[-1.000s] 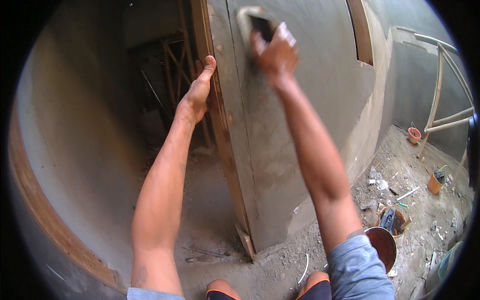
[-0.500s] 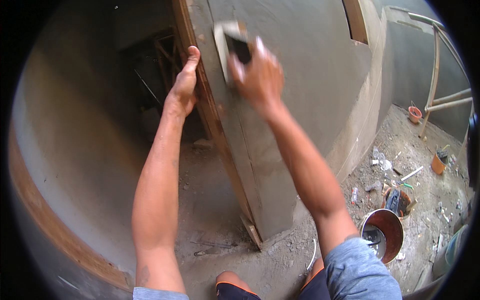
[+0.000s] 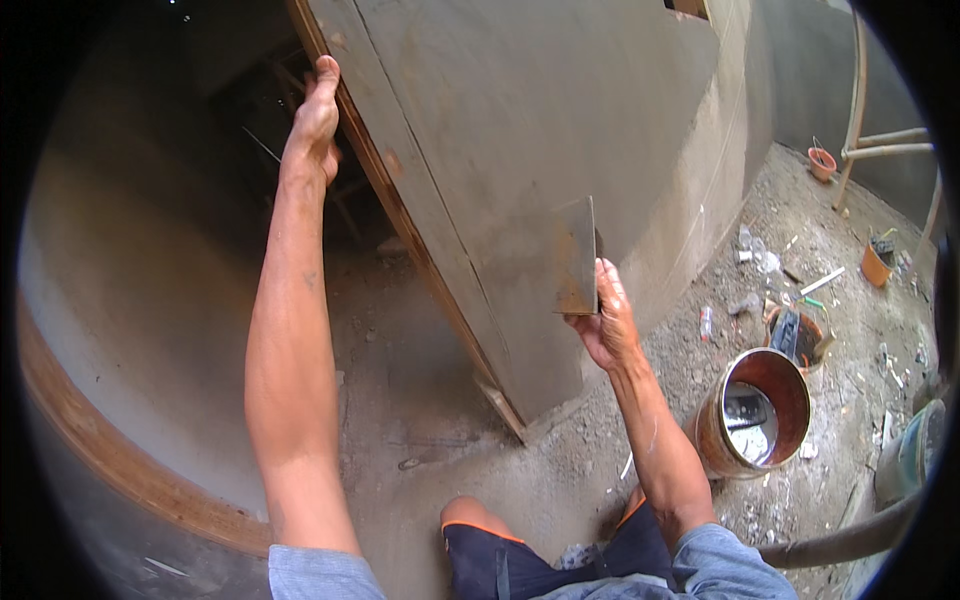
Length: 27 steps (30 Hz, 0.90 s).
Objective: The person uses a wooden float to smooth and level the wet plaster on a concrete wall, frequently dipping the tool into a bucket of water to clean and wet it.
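Up at the far left, my left hand (image 3: 314, 128) grips the edge of the wooden door frame (image 3: 400, 225), its thumb pointing up along the wood; the other fingers are mostly hidden. My right hand (image 3: 612, 328) holds a plastering float (image 3: 575, 262) with a flat rectangular plate. The plate is turned up on edge, its stained face toward the left, and the handle is largely hidden behind it. Behind the float stands the grey plastered wall (image 3: 520, 130), with a straight groove running down beside the frame. I cannot tell whether the plate touches the wall.
A rusty bucket (image 3: 708, 430) with water and a dark object stands at the right. Beyond it are a tool-filled bucket (image 3: 790, 335), an orange pot (image 3: 877, 262) and a bamboo frame (image 3: 855, 110). Rubble litters the ground. A dark doorway lies left of the frame.
My right hand has brought the float down from the wall's upper edge by the frame, toward me and to the right, turning its plate. My left hand stays on the frame while the view shifts.
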Each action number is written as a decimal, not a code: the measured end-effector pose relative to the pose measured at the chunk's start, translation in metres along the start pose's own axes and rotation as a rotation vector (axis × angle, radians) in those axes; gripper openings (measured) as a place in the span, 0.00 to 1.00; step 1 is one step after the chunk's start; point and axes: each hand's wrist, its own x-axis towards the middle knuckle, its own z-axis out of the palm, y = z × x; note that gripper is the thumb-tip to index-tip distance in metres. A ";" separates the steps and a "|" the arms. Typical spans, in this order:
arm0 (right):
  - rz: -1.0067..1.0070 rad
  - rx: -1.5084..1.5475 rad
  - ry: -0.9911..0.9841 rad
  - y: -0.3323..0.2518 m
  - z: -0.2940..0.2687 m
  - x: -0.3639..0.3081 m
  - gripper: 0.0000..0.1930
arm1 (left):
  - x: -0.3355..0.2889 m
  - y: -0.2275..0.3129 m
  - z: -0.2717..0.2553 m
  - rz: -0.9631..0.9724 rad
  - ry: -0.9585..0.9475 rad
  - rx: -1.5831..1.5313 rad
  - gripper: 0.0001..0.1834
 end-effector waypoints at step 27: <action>-0.104 -2.232 0.734 -0.006 -0.180 -0.125 0.32 | -0.450 -0.385 0.018 -0.863 0.046 -1.120 0.31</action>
